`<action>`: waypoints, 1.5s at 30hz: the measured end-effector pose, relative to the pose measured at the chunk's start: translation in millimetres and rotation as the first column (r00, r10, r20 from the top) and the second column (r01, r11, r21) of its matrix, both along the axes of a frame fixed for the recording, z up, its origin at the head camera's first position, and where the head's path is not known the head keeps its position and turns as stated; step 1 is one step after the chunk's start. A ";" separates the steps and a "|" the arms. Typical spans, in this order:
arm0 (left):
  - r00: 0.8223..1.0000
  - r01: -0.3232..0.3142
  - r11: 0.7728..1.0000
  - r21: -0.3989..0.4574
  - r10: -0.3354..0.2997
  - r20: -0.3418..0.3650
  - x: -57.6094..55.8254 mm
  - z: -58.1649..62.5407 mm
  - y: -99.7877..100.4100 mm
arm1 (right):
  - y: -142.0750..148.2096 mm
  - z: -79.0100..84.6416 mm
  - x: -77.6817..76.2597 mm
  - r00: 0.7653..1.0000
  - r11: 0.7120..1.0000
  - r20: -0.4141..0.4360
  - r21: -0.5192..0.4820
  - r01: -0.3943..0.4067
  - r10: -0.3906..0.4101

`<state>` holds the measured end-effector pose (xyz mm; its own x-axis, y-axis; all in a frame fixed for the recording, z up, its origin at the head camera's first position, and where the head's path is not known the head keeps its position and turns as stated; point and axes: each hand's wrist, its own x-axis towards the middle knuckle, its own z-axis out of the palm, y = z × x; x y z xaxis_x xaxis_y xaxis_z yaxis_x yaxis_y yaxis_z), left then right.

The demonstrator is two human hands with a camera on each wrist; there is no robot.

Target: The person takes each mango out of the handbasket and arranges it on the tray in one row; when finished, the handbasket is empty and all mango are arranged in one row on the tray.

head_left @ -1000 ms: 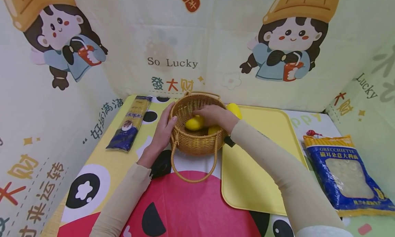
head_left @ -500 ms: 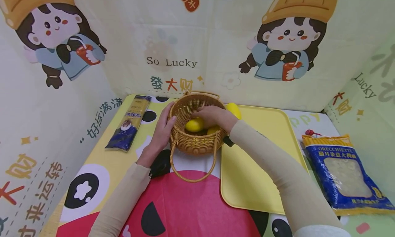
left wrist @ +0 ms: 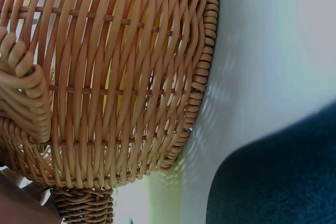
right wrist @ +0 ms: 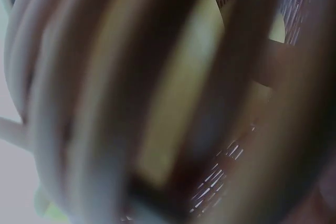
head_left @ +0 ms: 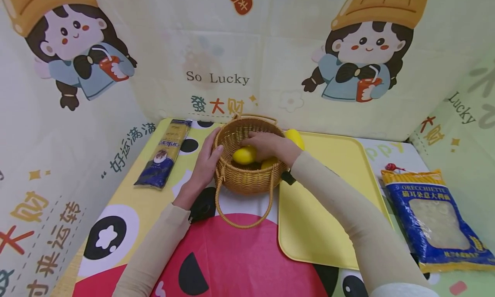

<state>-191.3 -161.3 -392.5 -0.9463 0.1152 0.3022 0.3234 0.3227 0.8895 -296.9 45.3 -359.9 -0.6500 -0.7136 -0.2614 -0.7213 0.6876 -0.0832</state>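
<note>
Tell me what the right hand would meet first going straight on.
Probably the left inner wall of the basket, though a yellow fruit close by the right hand may come first; depth inside is hard to judge.

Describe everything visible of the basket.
The basket is round, golden-brown and woven, apparently wicker, with gaps in its weave. It sits mouth up beside the tray, yellow fruit inside. A front handle droops; a rear handle shows behind. The left hand touches its side; the right hand reaches in.
</note>
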 end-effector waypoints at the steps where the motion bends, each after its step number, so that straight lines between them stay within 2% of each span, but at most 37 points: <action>1: 1.000 0.002 1.000 -0.001 -0.002 0.000 -0.2 -0.2 0.6 | 1.0 0.4 0.3 1.000 1.000 0.005 -0.011 0.008 -0.008; 10: 1.000 0.000 1.000 -0.005 0.000 -0.005 -1.5 -1.9 1.8 | 8.7 1.7 1.7 0.997 0.995 -0.076 -0.098 -0.027 0.019; 15: 1.000 0.006 1.000 -0.001 -0.006 0.003 -0.7 -3.6 1.9 | 11.9 5.5 5.0 0.995 0.990 -0.091 -0.139 -0.040 0.028; 22: 1.000 0.001 1.000 0.003 -0.001 0.002 0.4 -4.0 0.1 | 21.2 24.1 12.6 0.997 0.977 -0.077 -0.208 -0.044 0.028; 29: 1.000 -0.003 1.000 0.005 0.003 -0.018 0.4 -3.0 -2.4 | 30.7 40.5 17.2 0.989 0.956 -0.142 -0.282 -0.083 0.044; 37: 1.000 -0.001 1.000 0.019 0.001 -0.010 2.2 -2.3 -1.4 | 43.6 58.1 23.0 0.991 0.944 -0.134 -0.325 -0.050 0.007; 45: 1.000 0.006 1.000 0.026 -0.005 -0.012 1.8 -1.3 0.6 | 62.5 66.7 26.3 0.985 0.930 -0.169 -0.366 -0.033 -0.031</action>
<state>-189.5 -160.6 -393.8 -0.9420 0.1125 0.3163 0.3356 0.2980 0.8936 -270.6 107.7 -293.2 -0.6608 -0.7389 0.1317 -0.7474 0.6316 -0.2062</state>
